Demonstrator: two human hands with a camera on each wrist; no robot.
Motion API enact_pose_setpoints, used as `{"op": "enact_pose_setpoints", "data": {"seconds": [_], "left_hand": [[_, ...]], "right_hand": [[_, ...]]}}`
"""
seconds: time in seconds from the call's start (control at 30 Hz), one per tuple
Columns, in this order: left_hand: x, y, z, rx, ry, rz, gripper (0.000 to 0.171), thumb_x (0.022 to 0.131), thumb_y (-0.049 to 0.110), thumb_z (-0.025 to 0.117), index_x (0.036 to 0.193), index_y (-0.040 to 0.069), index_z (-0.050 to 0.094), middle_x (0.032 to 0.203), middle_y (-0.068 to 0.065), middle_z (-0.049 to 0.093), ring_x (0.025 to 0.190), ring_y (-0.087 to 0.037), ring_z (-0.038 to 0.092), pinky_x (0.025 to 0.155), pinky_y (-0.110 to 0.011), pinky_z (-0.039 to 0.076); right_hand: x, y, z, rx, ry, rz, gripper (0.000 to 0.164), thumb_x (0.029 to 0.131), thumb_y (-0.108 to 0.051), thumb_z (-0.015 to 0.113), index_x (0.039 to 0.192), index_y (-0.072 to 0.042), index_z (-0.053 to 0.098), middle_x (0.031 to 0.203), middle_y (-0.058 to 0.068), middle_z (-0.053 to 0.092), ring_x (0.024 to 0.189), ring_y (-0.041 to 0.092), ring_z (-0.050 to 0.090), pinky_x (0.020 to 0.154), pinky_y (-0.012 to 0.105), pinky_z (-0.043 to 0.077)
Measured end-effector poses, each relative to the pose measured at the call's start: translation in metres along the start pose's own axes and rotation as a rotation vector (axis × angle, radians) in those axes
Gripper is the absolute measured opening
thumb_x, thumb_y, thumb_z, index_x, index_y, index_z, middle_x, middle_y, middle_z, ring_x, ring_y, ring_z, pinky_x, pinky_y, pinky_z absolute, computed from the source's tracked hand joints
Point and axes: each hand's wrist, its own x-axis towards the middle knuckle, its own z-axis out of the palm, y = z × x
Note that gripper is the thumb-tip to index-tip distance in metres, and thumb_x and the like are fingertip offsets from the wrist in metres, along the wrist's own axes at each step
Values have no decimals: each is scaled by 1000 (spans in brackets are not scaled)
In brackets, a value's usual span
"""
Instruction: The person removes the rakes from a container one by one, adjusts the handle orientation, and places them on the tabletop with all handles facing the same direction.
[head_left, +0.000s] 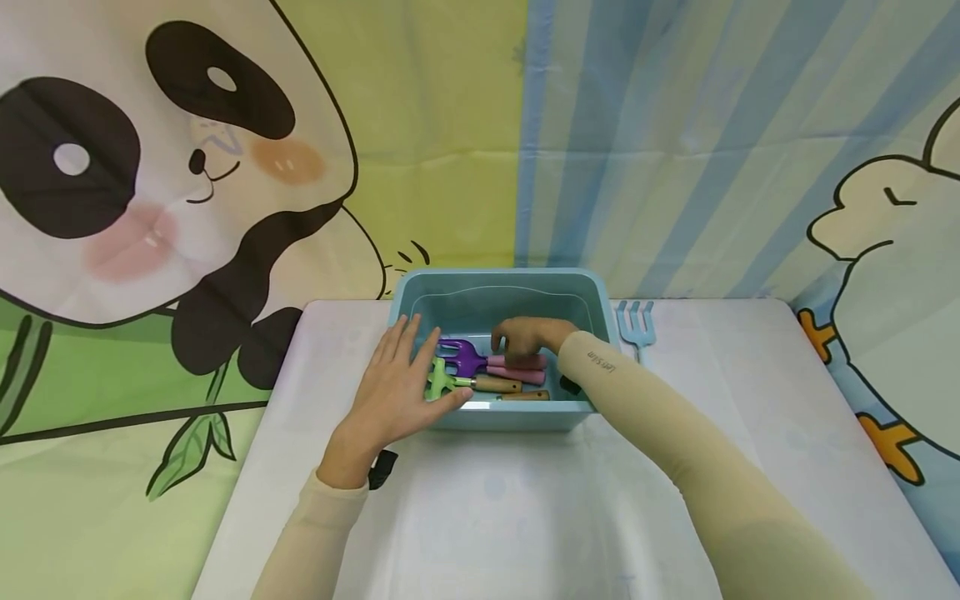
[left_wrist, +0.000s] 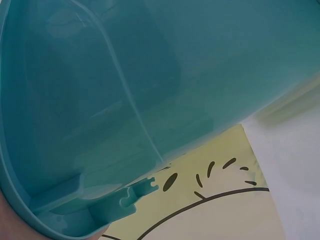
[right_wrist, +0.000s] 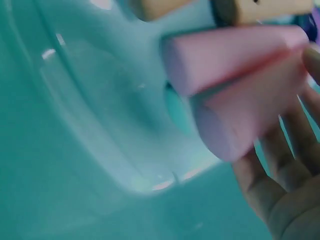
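Observation:
Inside a blue plastic bin (head_left: 502,421), my right hand (head_left: 525,337) pinches one of two pink handles (right_wrist: 255,102), thumb on one side and fingers on the other. The second pink handle (right_wrist: 230,57) lies right beside it. A purple hand fork (head_left: 467,358) is at the far end of the pink handles. Nearer the front wall lie a green hand rake (head_left: 441,380) with a wooden handle (head_left: 498,384) and another wooden handle (head_left: 528,396). My left hand (head_left: 393,387), fingers straight and spread, rests at the bin's left rim.
A light blue hand fork (head_left: 637,327) lies on the white table (head_left: 495,517) just right of the bin. A cloth backdrop (head_left: 442,125) with cartoon animals hangs behind the table. A black object (head_left: 570,385) shows partly in the bin's right front corner.

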Motion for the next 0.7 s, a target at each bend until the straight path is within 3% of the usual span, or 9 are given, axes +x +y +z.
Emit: {"op": "enact_pose_setpoints", "data": {"seconds": [0.33, 0.57, 0.7], "left_hand": [[1, 0, 0, 5, 1, -3, 106, 84, 85, 41, 156, 8, 34, 162, -21, 19, 151, -37, 8, 121, -50, 7], [1, 1, 0, -3, 3, -2, 105, 84, 84, 43, 156, 7, 35, 162, -21, 19, 151, -37, 9, 121, -49, 7], [1, 1, -1, -7, -5, -10, 105, 84, 84, 42, 156, 8, 35, 163, -20, 17, 151, -36, 7, 121, -50, 7]], "right_hand": [[5, -4, 6, -68, -3, -4, 42, 92, -7, 68, 131, -19, 62, 120, 5, 61, 102, 17, 58, 88, 35, 51], [1, -5, 1, 37, -65, 84, 43, 93, 1, 55, 128, -22, 62, 135, 8, 48, 68, 14, 49, 60, 29, 46], [-2, -6, -3, 71, -71, 124, 42, 90, 2, 58, 123, -22, 61, 136, 8, 47, 80, 18, 56, 65, 33, 53]]}}
